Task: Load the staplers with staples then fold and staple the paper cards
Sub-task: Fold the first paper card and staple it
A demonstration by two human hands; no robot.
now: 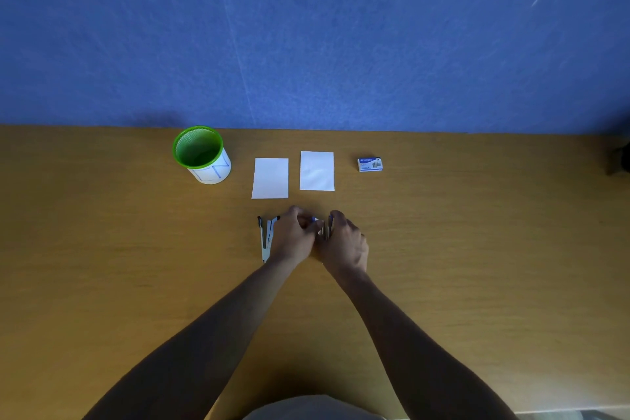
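Both hands meet over a stapler on the wooden table: the left hand and right hand curl their fingers around it, apparently pinching something small. An opened stapler lies just left. Beyond lie two paper cards, a staple box and a green mesh cup.

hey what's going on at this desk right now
A person's left hand and right hand are together working a small stapler on the wooden desk. A second stapler, hinged open, lies beside the left hand. Two white paper cards lie flat and unfolded farther back, between a green mesh cup and a small blue staple box.
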